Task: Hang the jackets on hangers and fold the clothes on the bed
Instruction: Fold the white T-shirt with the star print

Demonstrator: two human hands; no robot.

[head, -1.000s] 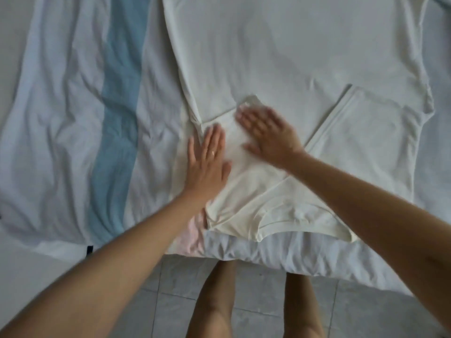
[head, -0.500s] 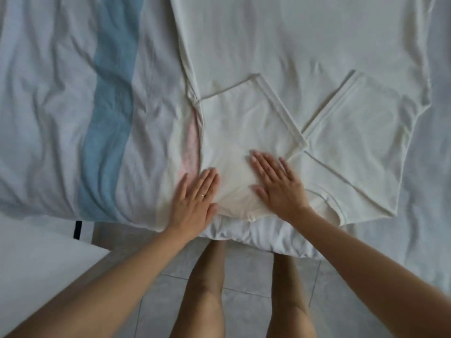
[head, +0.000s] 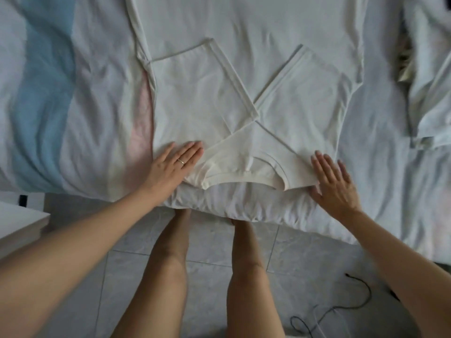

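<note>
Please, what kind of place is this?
Probably a bedroom in a home: a bed with a wrinkled sheet, a white T-shirt spread on it for folding, and a tiled floor beside it.

The bed point(head: 231, 207) wears a rumpled white sheet point(head: 380, 186) with a broad blue stripe point(head: 44, 106) and a faint pink one point(head: 142, 118). A white T-shirt point(head: 244, 32) lies flat on it, collar at the near edge, sleeves point(head: 195, 98) folded inward and crossing. Another pale garment point(head: 429, 113) lies toward the right edge, apart from the shirt.
</note>
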